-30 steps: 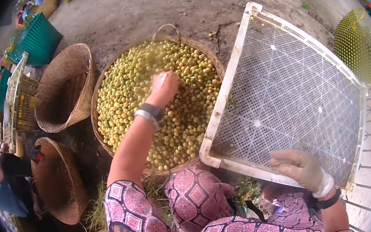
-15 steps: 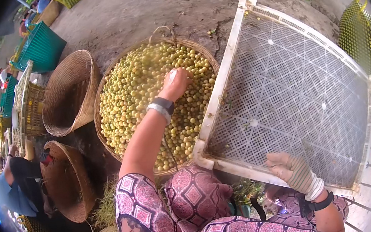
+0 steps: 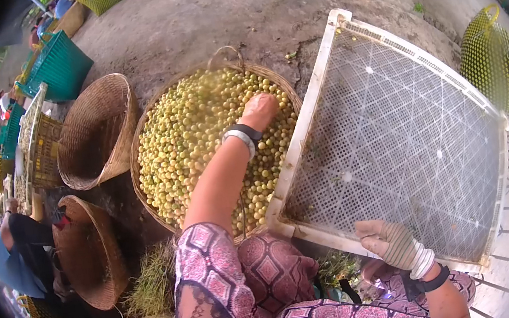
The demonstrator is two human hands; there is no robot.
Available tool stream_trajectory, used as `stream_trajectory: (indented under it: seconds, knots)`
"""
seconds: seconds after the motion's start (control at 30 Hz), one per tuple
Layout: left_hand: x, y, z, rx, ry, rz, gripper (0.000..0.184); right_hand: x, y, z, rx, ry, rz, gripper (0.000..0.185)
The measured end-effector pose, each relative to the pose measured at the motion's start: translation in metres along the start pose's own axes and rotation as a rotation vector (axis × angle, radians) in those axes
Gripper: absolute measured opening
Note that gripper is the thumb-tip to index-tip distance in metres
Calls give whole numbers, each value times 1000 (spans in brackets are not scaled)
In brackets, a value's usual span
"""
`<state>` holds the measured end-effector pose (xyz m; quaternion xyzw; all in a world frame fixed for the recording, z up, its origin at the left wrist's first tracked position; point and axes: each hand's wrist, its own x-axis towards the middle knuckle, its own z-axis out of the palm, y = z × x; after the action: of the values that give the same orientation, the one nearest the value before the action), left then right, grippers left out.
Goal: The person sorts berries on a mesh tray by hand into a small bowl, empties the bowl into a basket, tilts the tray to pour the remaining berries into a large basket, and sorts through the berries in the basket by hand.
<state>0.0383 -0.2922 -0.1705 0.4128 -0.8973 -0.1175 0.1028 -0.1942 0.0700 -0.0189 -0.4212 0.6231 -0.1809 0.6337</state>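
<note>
My left hand (image 3: 261, 111), bare, reaches into a round woven basket (image 3: 142, 191) heaped with small yellow-green round fruits (image 3: 190, 139). It rests on the fruits near the basket's right side, back of the hand up; its fingers are hidden from me. To the right, a large white mesh tray (image 3: 394, 133) lies tilted, its left corner overlapping the basket's edge. My right hand (image 3: 391, 246), in a striped thin glove, is closed at the tray's near rim, with thumb and fingertips showing over it. No fruit shows in the gloved hand.
Two wicker baskets (image 3: 98, 132) (image 3: 89, 254) stand at the left, their openings facing me. Beyond them are a teal basket (image 3: 56, 68) and a yellow crate (image 3: 45, 152). A yellow-black woven bag (image 3: 493, 63) stands right. Dry stalks (image 3: 152, 284) lie near my knees; a person (image 3: 14, 258) sits far left.
My left hand has moved a little right and down over the fruits. My right hand stays at the tray's rim. The whole view has shifted slightly.
</note>
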Motion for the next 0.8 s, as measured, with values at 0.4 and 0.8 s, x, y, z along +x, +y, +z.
stream_trajectory:
  seconds: [0.4, 0.8]
  knots:
    - [7, -14, -48, -475, 168, -452, 12, 3, 2, 1, 12, 40, 56, 44]
    - [14, -29, -37, -1, -116, -278, 14, 4, 14, 0, 104, -34, 83, 45]
